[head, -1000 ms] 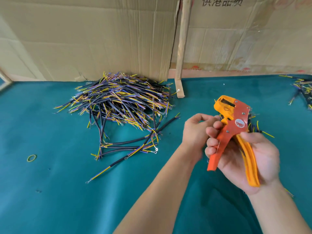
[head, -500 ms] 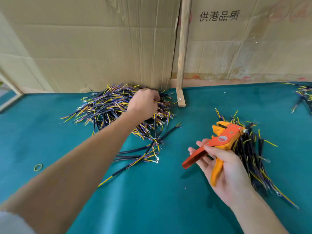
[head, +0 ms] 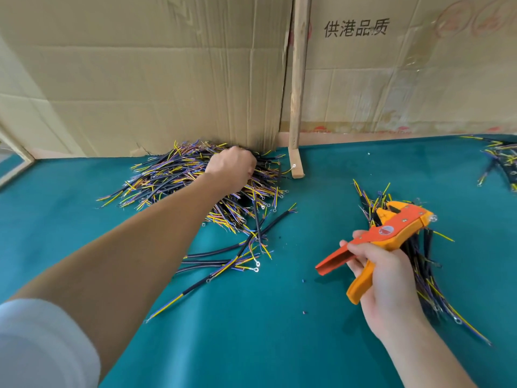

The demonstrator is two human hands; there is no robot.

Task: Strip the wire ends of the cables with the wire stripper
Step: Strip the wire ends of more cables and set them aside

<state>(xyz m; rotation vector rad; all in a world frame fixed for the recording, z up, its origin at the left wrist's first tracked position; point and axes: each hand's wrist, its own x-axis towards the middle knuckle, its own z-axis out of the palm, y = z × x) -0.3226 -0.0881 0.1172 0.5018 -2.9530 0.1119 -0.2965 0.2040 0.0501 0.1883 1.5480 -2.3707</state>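
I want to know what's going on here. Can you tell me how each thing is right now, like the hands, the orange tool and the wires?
left hand: reaching into the big pile, fingers curled down among the cables
right hand: gripping the wire stripper
wire stripper: held above the table, handles spread apart, no cable in it
big pile of cables: heaped by the cardboard
smaller pile of cables: lying behind the right hand
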